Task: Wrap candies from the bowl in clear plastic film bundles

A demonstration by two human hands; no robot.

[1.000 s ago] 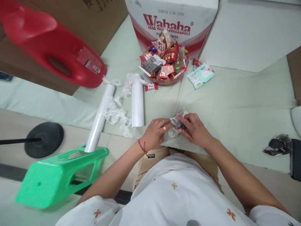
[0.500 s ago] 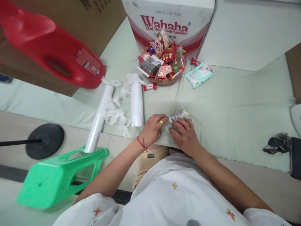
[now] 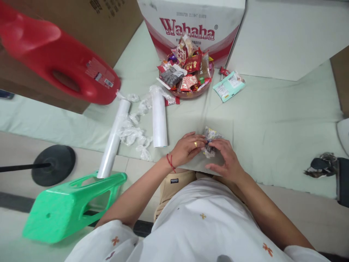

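2 bare hands meet at a crinkled clear packet (image 3: 213, 134) lying on the pale green cloth (image 3: 275, 127) before the torso: i find the left hand (image 3: 189, 147) with fingers bunched and tips at its left side, its hidden thumb leaving me unable to tell if it pinches, while the right hand (image 3: 229, 158) touches the opposite side, thumb spread well apart, unclosed. i judge this opposed placement steadies the packet. i note a heaped snack bowl (image 3: 188, 95) beyond and 2 white rolls (image 3: 159, 120) leftward, presumably set aside for working room.
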